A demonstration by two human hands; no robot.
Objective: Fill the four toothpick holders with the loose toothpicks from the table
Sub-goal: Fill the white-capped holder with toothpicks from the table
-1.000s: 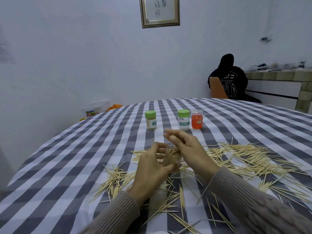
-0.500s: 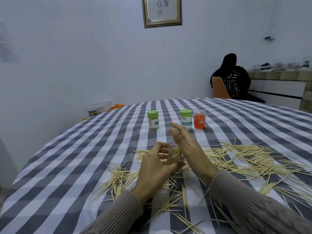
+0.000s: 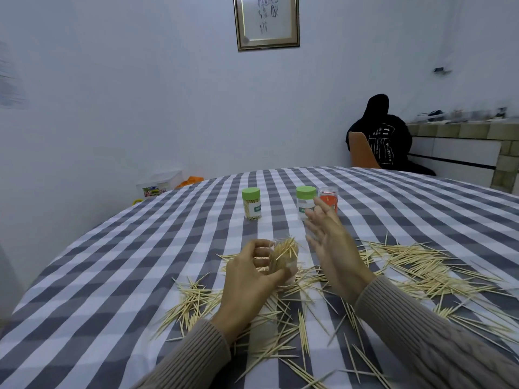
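My left hand (image 3: 247, 279) grips a clear open toothpick holder (image 3: 282, 258) stuffed with toothpicks that stick out at its top. My right hand (image 3: 331, 242) hovers just right of it, fingers spread and straight, holding nothing. Farther back stand a green-lidded holder (image 3: 252, 204) full of toothpicks, a second green-lidded holder (image 3: 304, 200) that looks nearly empty, partly behind my right fingers, and a clear holder with a red label (image 3: 328, 198). Loose toothpicks (image 3: 415, 265) lie scattered over the checked tablecloth (image 3: 140, 276), right of and beneath my hands.
A person in black (image 3: 384, 138) sits on an orange chair beyond the table's far edge. A plastic box (image 3: 158, 183) stands on the floor at the left by the wall. A tiled counter (image 3: 463, 147) runs along the right.
My right hand has lifted away from the holder's mouth and opened, moving up and to the right. My left hand keeps hold of the holder.
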